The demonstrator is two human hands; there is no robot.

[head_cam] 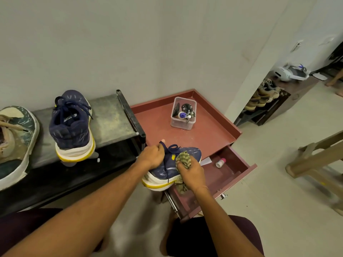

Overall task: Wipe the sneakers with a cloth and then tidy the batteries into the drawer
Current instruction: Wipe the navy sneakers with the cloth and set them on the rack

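Navy sneaker [174,164] gripped at its laced top by left hand [151,157], over open drawer [241,169]; right hand [191,173] clutches checked cloth [183,160] against its side.

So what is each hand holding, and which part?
The left hand grips the blue sneaker at its laces. The right hand holds a bunched green cloth against the sneaker's side.

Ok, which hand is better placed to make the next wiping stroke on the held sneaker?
Right. The right hand grips the cloth against the navy sneaker, while the left hand is occupied gripping it at the laces.
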